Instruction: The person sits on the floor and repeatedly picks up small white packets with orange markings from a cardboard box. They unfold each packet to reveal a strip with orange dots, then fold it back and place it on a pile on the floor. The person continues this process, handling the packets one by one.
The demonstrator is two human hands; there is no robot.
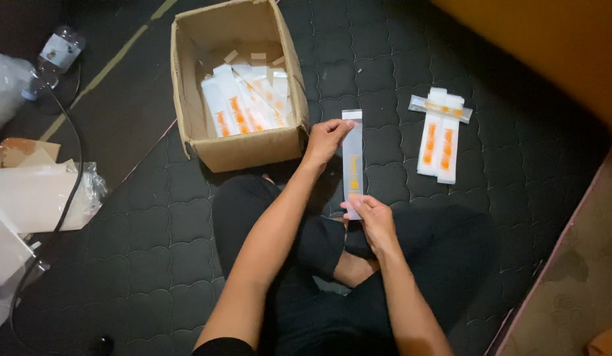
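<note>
A person sits cross-legged on a dark quilted mattress (pixel 154 264), seen from above. Both hands hold one long, narrow, clear plastic sleeve with an orange print (pixel 352 161). Its long axis runs straight away from the body, nearly upright in the view. The left hand (pixel 326 140) pinches the far upper edge, fingers closed on the film. The right hand (pixel 372 221) grips the near lower end, thumb and fingers pressed on it. So the sleeve is stretched between the two hands, just right of an open brown cardboard box (pixel 237 151).

The box is rough and creased, and holds a loose heap of similar white and orange sleeves (pixel 247 102), glossy and flat. Well right of the box lies a small flat stack of the same sleeves (pixel 439 138), one set crosswise on top. Far left of the box are crumpled clear plastic bags (pixel 39 198), a black cable (pixel 65 191) and a clear plastic bottle (pixel 55 56) lying down.
</note>
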